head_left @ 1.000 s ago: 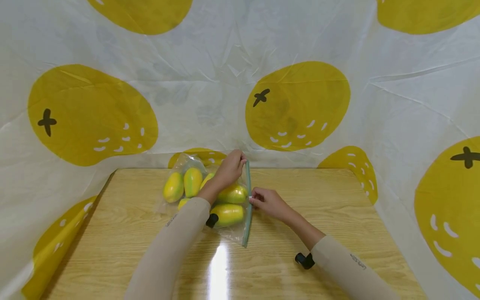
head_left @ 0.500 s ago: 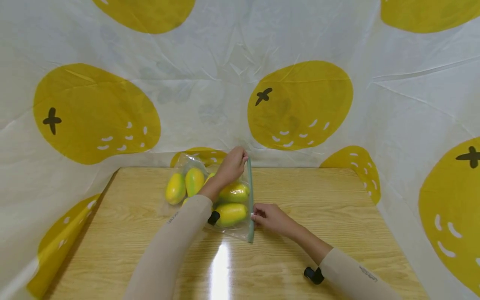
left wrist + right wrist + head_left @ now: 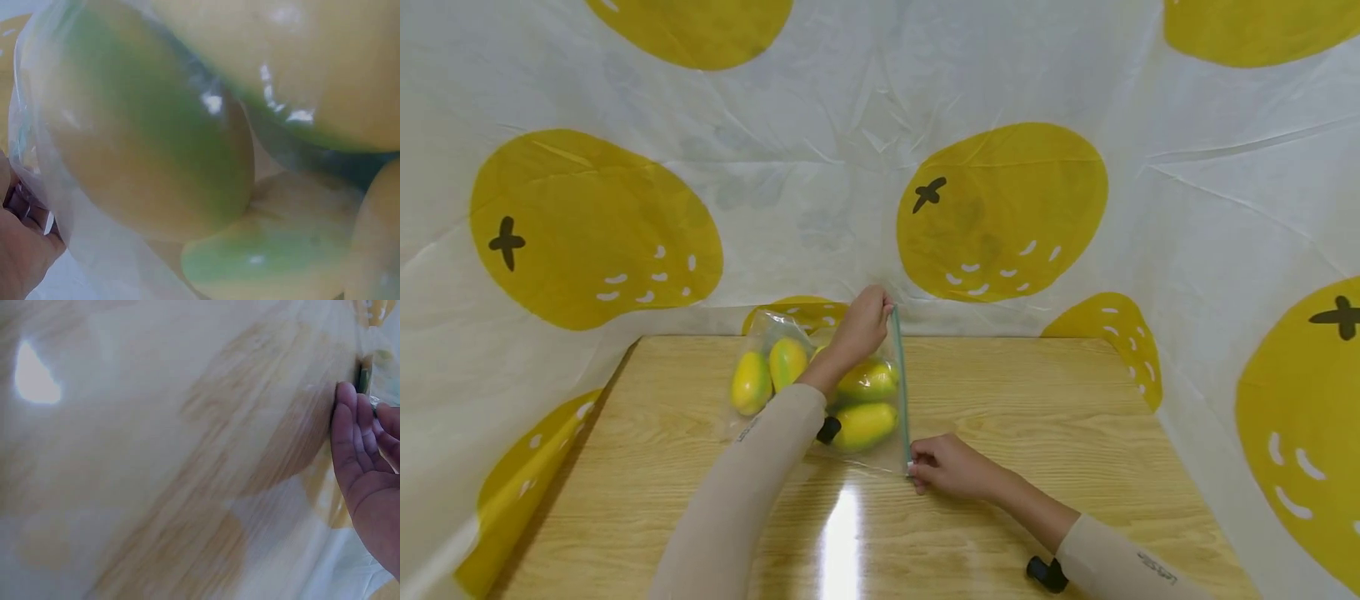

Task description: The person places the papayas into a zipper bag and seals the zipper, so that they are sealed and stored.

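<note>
A clear zip bag (image 3: 880, 460) lies on its side at the back left of the table, its green zip strip (image 3: 903, 392) facing right. Through the plastic show several yellow-green mangoes (image 3: 867, 425); my left forearm covers some of them. My left hand (image 3: 859, 329) reaches across the bag and pinches the far end of the strip. At the near end, my right hand (image 3: 957, 467) pinches the small white slider (image 3: 911, 468) between thumb and finger. In the left wrist view a mango (image 3: 144, 125) fills much of the frame, with the left hand (image 3: 25, 244) at the edge.
The wooden table (image 3: 1037, 400) ends at a white curtain (image 3: 805, 225) printed with large yellow fruit, which surrounds it at the back and sides. A black wrist camera (image 3: 1047, 575) hangs by the right sleeve, another (image 3: 828, 430) by the left.
My right hand has slid along the zip strip toward me with the slider, from mid-strip to its near end. My left hand stays at the far end, slightly farther back, and the strip looks straighter.
</note>
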`<state>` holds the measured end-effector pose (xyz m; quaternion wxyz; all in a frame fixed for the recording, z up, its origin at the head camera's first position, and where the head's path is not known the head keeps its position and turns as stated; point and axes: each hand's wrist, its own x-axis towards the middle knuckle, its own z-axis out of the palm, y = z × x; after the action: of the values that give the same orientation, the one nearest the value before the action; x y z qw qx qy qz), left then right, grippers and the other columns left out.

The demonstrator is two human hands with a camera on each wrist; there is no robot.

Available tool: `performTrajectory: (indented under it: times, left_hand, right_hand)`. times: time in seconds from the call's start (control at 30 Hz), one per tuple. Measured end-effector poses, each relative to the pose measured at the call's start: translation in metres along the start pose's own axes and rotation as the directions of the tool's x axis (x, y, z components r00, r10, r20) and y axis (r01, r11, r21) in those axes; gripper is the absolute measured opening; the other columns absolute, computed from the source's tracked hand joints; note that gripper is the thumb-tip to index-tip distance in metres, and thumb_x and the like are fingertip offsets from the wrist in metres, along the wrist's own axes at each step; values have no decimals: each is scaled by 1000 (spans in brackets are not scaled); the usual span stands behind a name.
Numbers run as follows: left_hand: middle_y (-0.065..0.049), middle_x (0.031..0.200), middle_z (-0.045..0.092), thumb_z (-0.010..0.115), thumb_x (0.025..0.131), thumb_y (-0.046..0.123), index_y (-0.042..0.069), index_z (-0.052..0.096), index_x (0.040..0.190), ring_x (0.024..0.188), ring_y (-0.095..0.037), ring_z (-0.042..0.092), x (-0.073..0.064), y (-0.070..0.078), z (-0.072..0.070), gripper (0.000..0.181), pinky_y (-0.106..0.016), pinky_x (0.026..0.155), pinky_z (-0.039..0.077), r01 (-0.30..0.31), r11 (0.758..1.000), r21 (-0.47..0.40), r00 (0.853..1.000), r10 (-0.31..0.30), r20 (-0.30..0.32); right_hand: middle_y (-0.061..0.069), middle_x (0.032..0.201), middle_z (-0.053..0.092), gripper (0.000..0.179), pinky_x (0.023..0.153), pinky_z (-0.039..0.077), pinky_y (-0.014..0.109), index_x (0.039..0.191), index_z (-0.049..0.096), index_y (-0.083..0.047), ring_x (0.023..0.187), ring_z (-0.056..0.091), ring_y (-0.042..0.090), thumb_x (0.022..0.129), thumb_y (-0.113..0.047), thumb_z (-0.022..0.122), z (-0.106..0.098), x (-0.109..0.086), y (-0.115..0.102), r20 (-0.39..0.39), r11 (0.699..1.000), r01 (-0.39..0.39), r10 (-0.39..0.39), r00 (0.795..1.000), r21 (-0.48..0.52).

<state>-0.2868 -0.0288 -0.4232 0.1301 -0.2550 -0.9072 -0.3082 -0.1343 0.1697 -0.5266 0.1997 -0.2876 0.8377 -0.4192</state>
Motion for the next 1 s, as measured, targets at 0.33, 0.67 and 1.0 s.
performTrajectory:
  times: [0.33, 0.67, 1.0]
  left_hand:
    - [-14, 104, 66, 56, 106, 9, 0, 61, 106, 97, -28, 62, 0, 3, 2, 10, -39, 89, 54, 33, 999, 26, 999, -34, 20]
    - [-15, 138, 61, 52, 109, 19, 1, 54, 140, 127, -29, 59, -11, 1, 9, 37, -43, 107, 50, 104, 994, -37, 972, -94, 216]
    - [-14, 155, 49, 51, 109, 26, 3, 47, 149, 145, -31, 46, -28, -13, 8, 46, -47, 119, 40, 154, 988, -19, 945, -142, 294]
  right_hand:
    - [-14, 66, 51, 20, 55, 35, 15, 80, 65, -16, 59, 42, -4, 99, -16, 69, -9, -3, 4, -17, 988, 37, -40, 999, -147]
    - [-3, 94, 73, 17, 72, 54, 23, 108, 73, -11, 81, 62, 4, 106, -22, 60, -34, -4, 14, -66, 986, -34, 23, 998, -164]
    - [5, 113, 72, 33, 89, 57, 37, 129, 63, 1, 106, 67, 20, 107, -23, 57, -77, 4, 14, -176, 971, -124, 88, 980, -206]
